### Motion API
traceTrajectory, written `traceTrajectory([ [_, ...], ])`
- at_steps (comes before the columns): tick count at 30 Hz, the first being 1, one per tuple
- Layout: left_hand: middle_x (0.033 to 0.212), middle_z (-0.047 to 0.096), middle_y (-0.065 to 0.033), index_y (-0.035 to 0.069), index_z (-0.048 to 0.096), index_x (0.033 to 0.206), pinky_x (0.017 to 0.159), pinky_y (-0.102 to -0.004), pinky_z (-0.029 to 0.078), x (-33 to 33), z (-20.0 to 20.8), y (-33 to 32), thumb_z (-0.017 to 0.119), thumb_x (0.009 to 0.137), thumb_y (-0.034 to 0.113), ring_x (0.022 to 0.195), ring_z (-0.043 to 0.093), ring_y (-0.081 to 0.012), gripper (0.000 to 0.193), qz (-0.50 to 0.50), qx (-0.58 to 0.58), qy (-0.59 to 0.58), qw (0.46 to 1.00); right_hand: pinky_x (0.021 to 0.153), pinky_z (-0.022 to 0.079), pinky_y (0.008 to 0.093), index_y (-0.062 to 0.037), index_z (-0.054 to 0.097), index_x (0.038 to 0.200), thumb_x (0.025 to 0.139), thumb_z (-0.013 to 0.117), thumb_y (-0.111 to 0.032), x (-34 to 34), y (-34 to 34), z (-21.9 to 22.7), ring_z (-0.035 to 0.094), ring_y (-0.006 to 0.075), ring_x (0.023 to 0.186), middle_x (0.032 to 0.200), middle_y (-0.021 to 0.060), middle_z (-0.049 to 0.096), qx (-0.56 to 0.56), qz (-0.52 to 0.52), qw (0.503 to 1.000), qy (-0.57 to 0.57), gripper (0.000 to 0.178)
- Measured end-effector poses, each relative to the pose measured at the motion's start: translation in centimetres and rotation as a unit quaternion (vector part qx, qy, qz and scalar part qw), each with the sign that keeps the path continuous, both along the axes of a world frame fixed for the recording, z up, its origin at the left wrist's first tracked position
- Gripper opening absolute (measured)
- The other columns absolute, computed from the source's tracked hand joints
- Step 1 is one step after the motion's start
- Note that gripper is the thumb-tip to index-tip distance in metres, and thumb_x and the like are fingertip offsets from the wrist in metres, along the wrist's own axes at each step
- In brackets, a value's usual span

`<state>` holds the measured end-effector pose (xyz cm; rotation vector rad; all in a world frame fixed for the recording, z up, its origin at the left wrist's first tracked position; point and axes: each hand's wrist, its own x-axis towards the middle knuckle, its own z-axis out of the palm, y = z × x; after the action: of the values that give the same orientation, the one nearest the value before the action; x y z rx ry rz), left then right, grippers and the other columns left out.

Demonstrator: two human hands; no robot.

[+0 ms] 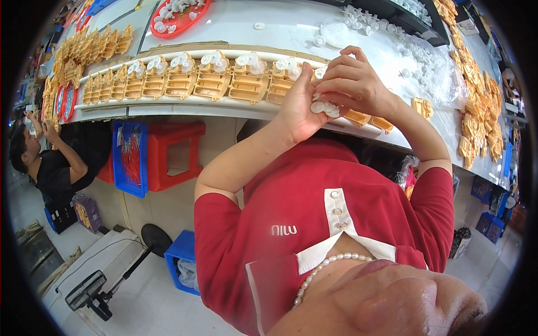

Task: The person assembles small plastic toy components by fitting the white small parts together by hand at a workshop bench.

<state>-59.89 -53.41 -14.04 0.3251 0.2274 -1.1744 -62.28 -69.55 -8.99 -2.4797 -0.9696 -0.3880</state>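
Observation:
My left hand (pixel 300 112) is turned palm up in front of the row, cupped around several small white plastic discs (pixel 325 108). Over it, my right hand (pixel 353 84) bends its fingers in toward the discs; its fingertips are partly hidden, and what they pinch cannot be made out. Behind both hands runs a row of yellow-orange plastic housings (pixel 213 81), set side by side along white rails (pixel 168 101). White round parts (pixel 251 61) sit at the far end of many of them. My hands cover part of the row.
A red tray (pixel 182 31) of white parts stands at the back left. Loose white pieces (pixel 417 70) and a black bin (pixel 426 35) lie right. Housings are piled at the left (pixel 84 50) and far right (pixel 476 117). Another person (pixel 53 157) works at the left.

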Motion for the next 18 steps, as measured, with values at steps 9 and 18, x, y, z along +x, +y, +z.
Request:
traceTrajectory([
  [9,0.103,0.057,-0.0065,0.003,0.052,0.114,0.085,-0.0334,0.050,-4.2,-0.3,-9.7,0.055,0.091,0.023,0.094,0.057,-0.0173,0.030,0.011,0.023,-0.074,0.997,0.084,0.039,0.0326,-0.0108,0.064,0.083,0.069,0.072,-0.011,-5.5,-11.9,-0.8,0.055,0.0181,0.080,0.077,0.0010,0.058,0.020,-0.085,0.996,-0.004,0.017],
  [18,0.095,0.062,-0.0065,0.002,0.058,0.108,0.078,-0.0273,0.051,-8.0,0.0,-18.3,0.060,0.089,0.019,0.088,0.061,-0.0157,0.026,-0.013,0.057,-0.121,0.991,0.080,0.041,0.0283,-0.0042,0.061,0.080,0.078,0.069,-0.010,-10.5,-20.7,-0.8,0.055,0.0115,0.082,0.081,0.0035,0.060,0.233,-0.185,0.914,0.276,0.010],
])
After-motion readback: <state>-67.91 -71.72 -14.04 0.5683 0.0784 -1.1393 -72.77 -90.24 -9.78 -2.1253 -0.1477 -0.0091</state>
